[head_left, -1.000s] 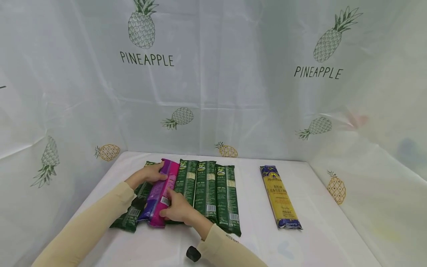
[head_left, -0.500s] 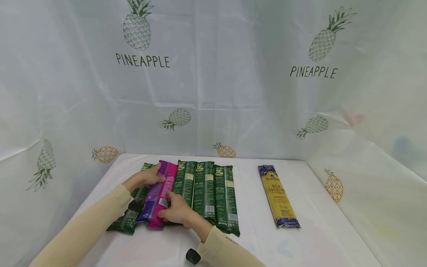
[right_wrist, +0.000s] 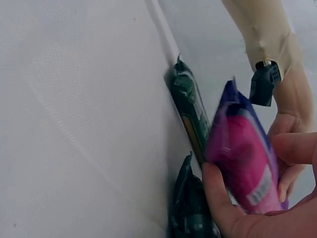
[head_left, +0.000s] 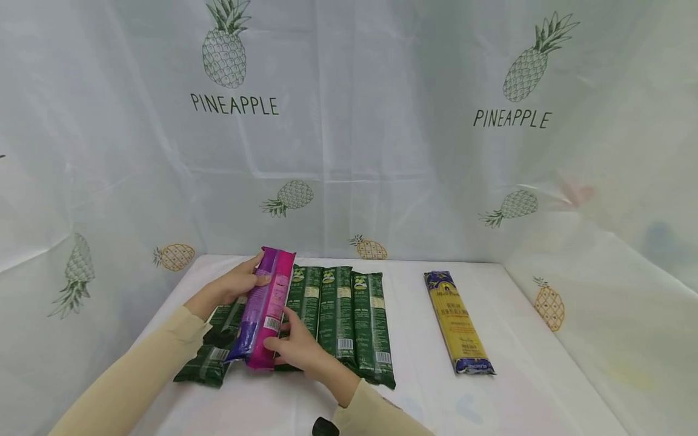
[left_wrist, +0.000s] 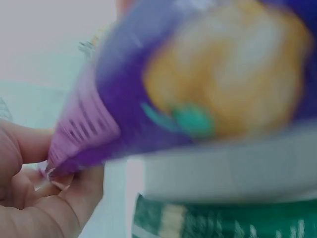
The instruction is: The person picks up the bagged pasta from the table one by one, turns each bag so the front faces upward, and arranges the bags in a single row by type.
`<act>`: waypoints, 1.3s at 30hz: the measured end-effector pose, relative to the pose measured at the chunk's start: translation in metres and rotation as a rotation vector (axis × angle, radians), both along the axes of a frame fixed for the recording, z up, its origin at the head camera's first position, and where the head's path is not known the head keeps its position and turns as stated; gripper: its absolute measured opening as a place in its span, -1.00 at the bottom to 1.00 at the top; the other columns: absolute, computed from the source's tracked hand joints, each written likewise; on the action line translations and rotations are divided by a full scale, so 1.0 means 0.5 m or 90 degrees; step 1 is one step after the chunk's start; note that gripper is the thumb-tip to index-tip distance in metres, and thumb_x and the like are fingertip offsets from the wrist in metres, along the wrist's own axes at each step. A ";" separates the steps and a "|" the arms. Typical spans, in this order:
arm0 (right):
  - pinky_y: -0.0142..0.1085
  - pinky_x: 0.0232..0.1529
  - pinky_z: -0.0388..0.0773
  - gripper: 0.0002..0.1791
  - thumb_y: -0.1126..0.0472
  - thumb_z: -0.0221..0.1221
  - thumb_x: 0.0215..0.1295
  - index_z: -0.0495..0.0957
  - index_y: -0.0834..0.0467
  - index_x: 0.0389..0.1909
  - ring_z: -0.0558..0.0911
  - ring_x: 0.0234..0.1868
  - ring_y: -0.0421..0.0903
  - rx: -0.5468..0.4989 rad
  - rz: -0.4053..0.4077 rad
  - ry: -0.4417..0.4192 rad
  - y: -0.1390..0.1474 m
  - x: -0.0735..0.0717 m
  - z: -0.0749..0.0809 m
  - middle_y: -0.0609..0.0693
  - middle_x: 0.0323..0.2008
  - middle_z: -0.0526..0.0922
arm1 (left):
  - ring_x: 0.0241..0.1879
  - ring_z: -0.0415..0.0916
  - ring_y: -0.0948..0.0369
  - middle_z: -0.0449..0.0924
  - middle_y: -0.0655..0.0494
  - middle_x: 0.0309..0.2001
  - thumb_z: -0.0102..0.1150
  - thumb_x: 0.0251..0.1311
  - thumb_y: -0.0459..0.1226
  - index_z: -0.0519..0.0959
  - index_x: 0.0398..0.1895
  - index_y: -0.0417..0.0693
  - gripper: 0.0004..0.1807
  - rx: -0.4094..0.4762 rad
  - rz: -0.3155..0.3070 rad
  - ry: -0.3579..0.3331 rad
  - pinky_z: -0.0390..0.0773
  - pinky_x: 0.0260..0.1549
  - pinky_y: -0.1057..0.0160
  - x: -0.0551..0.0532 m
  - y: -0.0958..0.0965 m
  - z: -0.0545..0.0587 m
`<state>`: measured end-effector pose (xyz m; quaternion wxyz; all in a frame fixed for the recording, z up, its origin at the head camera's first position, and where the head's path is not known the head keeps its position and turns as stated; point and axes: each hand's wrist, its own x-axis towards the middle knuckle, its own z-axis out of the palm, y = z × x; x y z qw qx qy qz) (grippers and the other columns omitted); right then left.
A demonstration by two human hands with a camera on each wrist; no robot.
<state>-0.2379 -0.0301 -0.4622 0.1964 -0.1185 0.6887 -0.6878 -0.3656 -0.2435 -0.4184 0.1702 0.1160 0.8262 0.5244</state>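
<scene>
A long purple and pink packet (head_left: 266, 306) is held by both hands, tilted over the green packs. My left hand (head_left: 234, 284) grips its far end; in the left wrist view the thumb and fingers (left_wrist: 89, 193) pinch the crimped end. At the near right edge my right hand (head_left: 300, 345) holds it, with thumb and fingers on either side in the right wrist view. Partly covered, a green spaghetti pack (head_left: 204, 366) lies below and to the left. Directly right of the packet are several more green spaghetti packs (head_left: 336, 315), lying side by side.
Apart at the right lies a yellow and blue pasta pack (head_left: 458, 324). The white-covered table (head_left: 420, 399) meets a pineapple-print curtain (head_left: 376, 121) at the back and sides. A dark wrist camera (head_left: 325, 427) shows by the right sleeve.
The purple and pink packet has risen off the row, its far end lifted most, with both hands moving along. The green packs and the yellow pack stay in place.
</scene>
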 end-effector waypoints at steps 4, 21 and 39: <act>0.11 -0.07 0.75 0.03 0.29 0.26 0.49 -0.18 -0.03 0.75 0.76 -0.03 0.09 -0.076 -0.011 -0.040 0.025 0.006 0.011 0.18 0.20 0.45 | 0.21 0.57 -0.17 0.14 -0.51 0.53 -0.05 0.69 -0.21 -0.53 0.73 0.08 -0.05 0.043 0.012 0.016 0.62 0.15 -0.16 0.010 0.028 0.025; 0.12 0.06 0.71 0.08 0.27 0.19 0.48 -0.30 -0.20 0.76 0.74 0.09 0.12 -0.227 -0.100 -0.131 0.167 0.075 0.030 0.30 0.38 0.38 | 0.08 0.65 -0.02 0.46 -0.36 0.31 -0.01 0.68 -0.20 -0.34 0.78 0.06 -0.11 0.118 -0.020 0.020 0.66 0.10 -0.07 0.047 0.211 0.039; 0.02 -0.02 0.75 0.08 0.41 0.15 0.45 -0.27 -0.08 0.77 0.73 0.05 0.07 -0.149 -0.153 -0.046 0.262 0.088 0.005 0.39 0.38 0.37 | -0.14 0.73 0.04 0.61 -0.28 0.20 0.14 0.61 -0.10 -0.22 0.78 0.00 -0.06 -0.034 -0.034 0.122 0.76 -0.18 -0.07 0.049 0.321 0.000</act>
